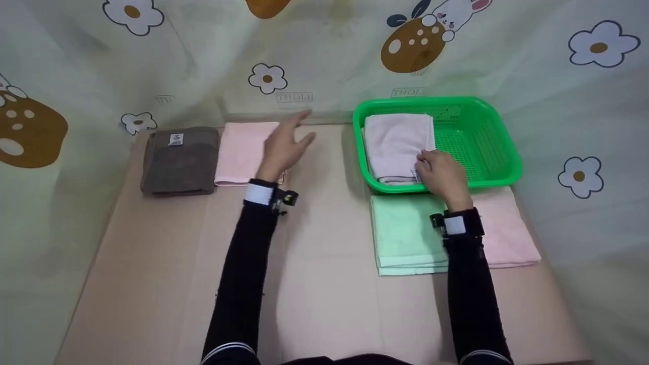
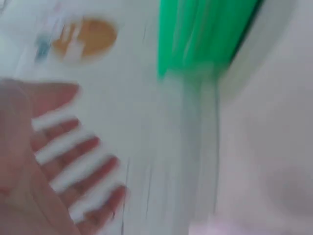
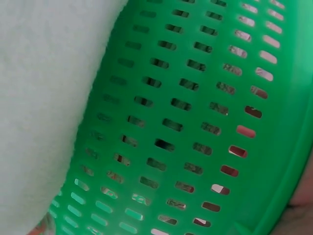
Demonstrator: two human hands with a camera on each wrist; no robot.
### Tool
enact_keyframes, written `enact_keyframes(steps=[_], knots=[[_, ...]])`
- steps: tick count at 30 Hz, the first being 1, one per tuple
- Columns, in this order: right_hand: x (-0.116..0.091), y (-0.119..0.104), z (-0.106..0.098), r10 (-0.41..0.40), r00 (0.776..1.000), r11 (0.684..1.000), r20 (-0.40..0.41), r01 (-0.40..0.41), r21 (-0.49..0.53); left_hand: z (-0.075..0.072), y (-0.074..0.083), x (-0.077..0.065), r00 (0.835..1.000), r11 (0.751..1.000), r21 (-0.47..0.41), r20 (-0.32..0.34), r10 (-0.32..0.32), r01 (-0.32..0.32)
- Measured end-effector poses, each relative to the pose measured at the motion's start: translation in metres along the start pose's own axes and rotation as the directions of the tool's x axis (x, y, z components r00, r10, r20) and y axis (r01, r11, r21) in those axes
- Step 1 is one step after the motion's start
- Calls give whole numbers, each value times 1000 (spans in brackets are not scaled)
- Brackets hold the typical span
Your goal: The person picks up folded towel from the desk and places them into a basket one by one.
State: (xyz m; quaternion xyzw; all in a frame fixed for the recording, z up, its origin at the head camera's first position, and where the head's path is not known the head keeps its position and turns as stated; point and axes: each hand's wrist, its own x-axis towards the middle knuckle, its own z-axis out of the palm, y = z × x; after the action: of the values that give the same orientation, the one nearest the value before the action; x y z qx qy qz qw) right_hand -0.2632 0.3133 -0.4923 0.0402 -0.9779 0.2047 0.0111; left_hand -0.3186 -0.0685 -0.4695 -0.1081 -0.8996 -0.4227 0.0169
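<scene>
A folded pale pinkish-white towel (image 1: 398,142) lies in the left part of the green plastic basket (image 1: 513,161). My right hand (image 1: 444,175) reaches over the basket's front rim and pinches this towel's near right edge with curled fingers. In the right wrist view the towel (image 3: 44,98) fills the left side, beside the slotted basket wall (image 3: 190,112); a fingertip barely shows at the bottom. My left hand (image 1: 285,147) is held above the table, by the right edge of a folded pink towel (image 1: 243,152). Its fingers are spread and hold nothing, as the blurred left wrist view confirms.
A folded dark grey towel (image 1: 181,165) with a white label lies left of the pink one. In front of the basket are a folded mint green towel (image 1: 409,235) and another pink towel (image 1: 507,230). A patterned curtain (image 1: 334,61) hangs behind the table (image 1: 324,284).
</scene>
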Motion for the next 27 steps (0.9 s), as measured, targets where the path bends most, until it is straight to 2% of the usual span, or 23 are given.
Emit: enact_keyframes(steps=[2, 4, 6, 9, 11, 14, 16, 20, 23, 27], knots=[[1, 1, 2, -1, 1000, 1000, -6, 2, 4, -24, -31, 0, 992, 994, 18, -74, -107, 108], [1, 0, 3, -7, 1000, 1000, -10, 7, 2, -42, -63, -3, 969, 977, 42, -143, -202, 210], [1, 0, 4, -9, 1000, 1000, -12, 9, 1, -53, -91, -9, 948, 955, 86, -180, -264, 282], [1, 0, 4, -12, 1000, 1000, -19, 12, 0, -60, -119, -18, 936, 922, 185, -160, -313, 341], [0, 1, 6, -12, 1000, 1000, -28, 12, 1, -60, -129, -22, 943, 905, 266, -97, -318, 332], [0, 1, 7, -14, 999, 1000, -30, 14, 0, -58, -133, -26, 951, 880, 377, -7, -310, 289], [0, 1, 7, -13, 1000, 1000, -25, 13, 2, -55, -132, -27, 949, 865, 431, 54, -309, 257], [-1, 1, 7, -6, 1000, 1000, -15, 6, 5, -44, -125, -26, 941, 856, 469, 132, -310, 216], [-1, 2, 6, -1, 1000, 1000, -21, 1, 2, -26, -113, -22, 943, 856, 480, 151, -297, 193], [0, 3, 7, -2, 999, 1000, -34, 3, 4, 1, -93, -15, 954, 842, 518, 147, -261, 151]])
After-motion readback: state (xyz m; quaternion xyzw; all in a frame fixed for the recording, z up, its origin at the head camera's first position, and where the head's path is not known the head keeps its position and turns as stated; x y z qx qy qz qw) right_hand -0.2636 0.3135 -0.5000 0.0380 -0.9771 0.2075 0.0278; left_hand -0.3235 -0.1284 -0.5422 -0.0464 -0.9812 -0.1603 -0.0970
